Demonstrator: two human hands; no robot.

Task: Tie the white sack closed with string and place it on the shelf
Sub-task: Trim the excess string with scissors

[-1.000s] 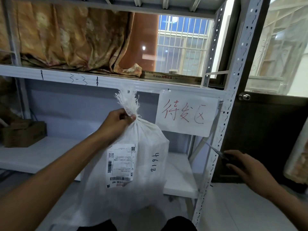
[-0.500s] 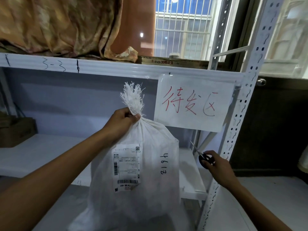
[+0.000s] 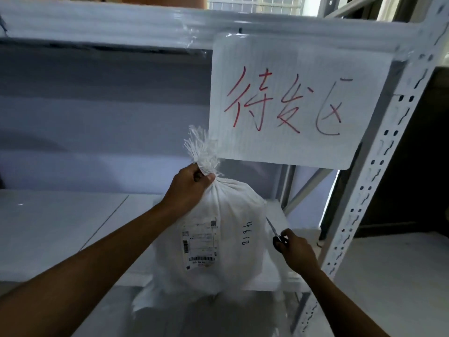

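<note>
Two hands in view. Left hand [image 3: 192, 188] is clamped round the gathered neck of the white sack [image 3: 233, 207], fingers and thumb curled tight just under the frayed top. Whether string binds the neck cannot be told, as the hand covers it. Right hand [image 3: 297, 251] is curled round the dark handles of a pair of scissors [image 3: 277, 235], blades pointing up and left, tip at the sack's right flank; contact cannot be confirmed. Compared with half a second ago: the sack, which then hung in front of and below the board, is now raised over the front part of the lower shelf [image 3: 60, 227], shipping label [image 3: 200, 242] facing the camera. Whether its base rests on the board is unclear. The right hand has moved from beside the upright post [image 3: 364, 190] to just beside the sack. The paper sign [image 3: 291, 100] fills far more of the view.
</note>
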